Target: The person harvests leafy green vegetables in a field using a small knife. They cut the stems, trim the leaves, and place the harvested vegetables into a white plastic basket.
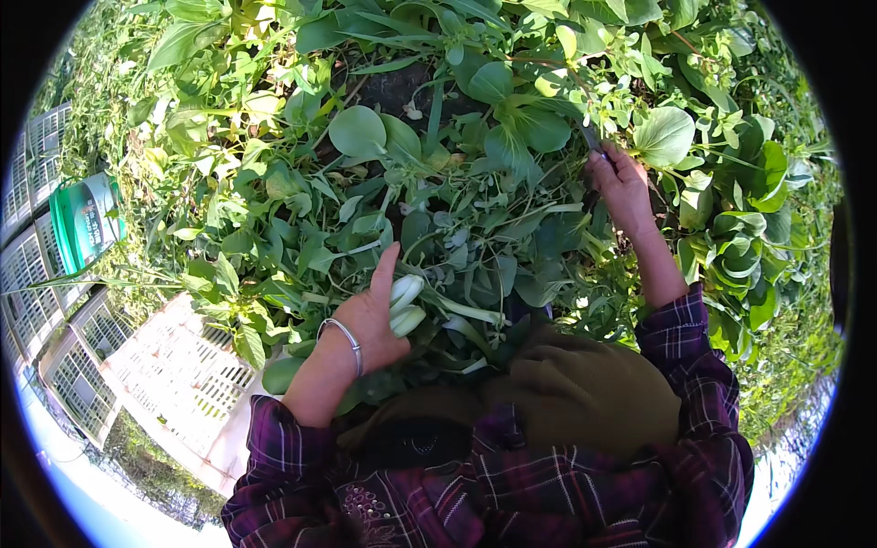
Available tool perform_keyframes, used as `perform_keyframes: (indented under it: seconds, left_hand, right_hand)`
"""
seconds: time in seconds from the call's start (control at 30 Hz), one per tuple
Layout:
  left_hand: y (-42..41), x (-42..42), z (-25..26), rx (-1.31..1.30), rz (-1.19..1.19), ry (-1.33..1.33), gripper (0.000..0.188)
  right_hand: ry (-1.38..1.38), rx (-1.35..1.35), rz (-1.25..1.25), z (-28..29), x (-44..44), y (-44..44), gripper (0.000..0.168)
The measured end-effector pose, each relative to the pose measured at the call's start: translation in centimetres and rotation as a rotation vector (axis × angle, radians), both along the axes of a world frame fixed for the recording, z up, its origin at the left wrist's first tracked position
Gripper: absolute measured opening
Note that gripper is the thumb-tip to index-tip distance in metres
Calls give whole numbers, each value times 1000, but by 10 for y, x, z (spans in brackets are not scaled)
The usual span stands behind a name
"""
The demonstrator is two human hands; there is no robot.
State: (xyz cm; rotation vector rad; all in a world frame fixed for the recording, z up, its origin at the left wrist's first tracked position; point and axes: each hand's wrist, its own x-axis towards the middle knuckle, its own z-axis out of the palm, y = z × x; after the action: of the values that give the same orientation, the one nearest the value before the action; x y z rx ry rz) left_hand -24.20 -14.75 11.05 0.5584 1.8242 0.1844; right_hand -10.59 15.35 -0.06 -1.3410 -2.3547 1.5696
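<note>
Low over the plants, my left hand (370, 315), with a silver bangle at the wrist, grips a pak choi (407, 306). Its pale stem bases stick out to the right of the palm, and one finger points away from me. A dark green leaf shows below the wrist; the rest is mostly hidden. Farther off on the right, my right hand (620, 181) is closed around a knife (590, 137), whose blade points away into the leaves. Just left of the blade grows a leafy pak choi plant (524, 127). Loose cut stems (473, 309) lie between my hands and body.
On the left stand a white slatted plastic crate (185, 370), several grey crates (31, 253) and a green bucket (85, 219) bearing writing. Weeds and more pak choi (740, 253) crowd the ground. My bent knee (582, 390) is close below the right forearm.
</note>
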Motion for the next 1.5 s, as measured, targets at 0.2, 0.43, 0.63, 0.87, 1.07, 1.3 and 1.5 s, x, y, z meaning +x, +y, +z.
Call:
perform_keyframes:
  seconds: [0.2, 0.43, 0.63, 0.87, 1.07, 1.3, 1.5]
  left_hand:
    - [64, -19, 60, 433, 143, -48, 84]
    - [162, -24, 5, 263, -254, -120, 87]
    - [145, -74, -68, 181, -5, 34, 82]
    - [147, -57, -58, 80, -77, 159, 79]
    - [133, -51, -65, 114, -139, 243, 76]
    - [125, -35, -65, 104, -164, 285, 70]
    - [125, -32, -66, 95, -130, 275, 73]
  right_hand:
    - [82, 66, 153, -24, -48, -13, 20]
    - [205, -219, 311, -58, -69, -24, 22]
    - [302, 266, 322, -19, -65, -25, 16]
    - [241, 200, 415, -96, -25, -2, 17]
    - [139, 893, 821, -62, -47, -4, 20]
    - [99, 753, 849, -33, -48, -9, 19]
    - [-19, 393, 682, -37, -52, -12, 16]
